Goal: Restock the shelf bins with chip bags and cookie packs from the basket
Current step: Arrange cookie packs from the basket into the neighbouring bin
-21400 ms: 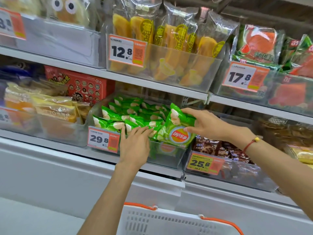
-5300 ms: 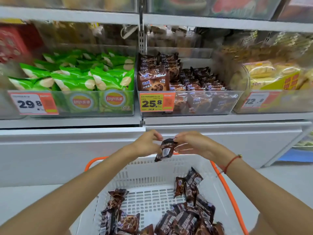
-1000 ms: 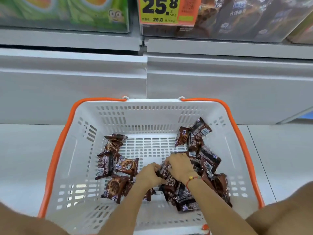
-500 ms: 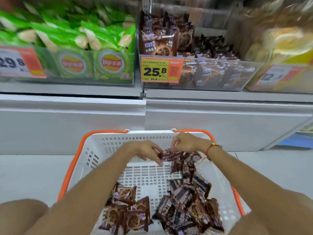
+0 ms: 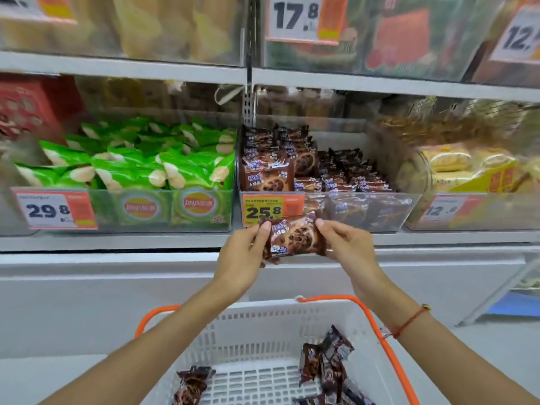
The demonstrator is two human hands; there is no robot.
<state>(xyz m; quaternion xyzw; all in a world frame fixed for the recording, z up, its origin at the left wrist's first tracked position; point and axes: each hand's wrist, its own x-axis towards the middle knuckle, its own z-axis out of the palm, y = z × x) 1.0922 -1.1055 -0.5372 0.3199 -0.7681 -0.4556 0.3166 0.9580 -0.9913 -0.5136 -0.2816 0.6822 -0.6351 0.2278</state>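
Shelves [image 5: 380, 83] are lined with clear bins: chip bags [image 5: 137, 168] left, cookie packs [image 5: 336, 173] centre. Below, a basket [image 5: 263, 325] is seen. One cookie pack [image 5: 295, 238] is pinched at its ends by the left hand [image 5: 242, 258] and right hand [image 5: 347, 249], before the cookie bin [image 5: 380, 211].

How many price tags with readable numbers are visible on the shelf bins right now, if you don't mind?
5: the 29.8 tag on the chip bin, 25.8 tag on the cookie bin, a blurred 12.8 tag at right, and 17.8 tag and a cropped 12 tag above. Others may be out of frame.
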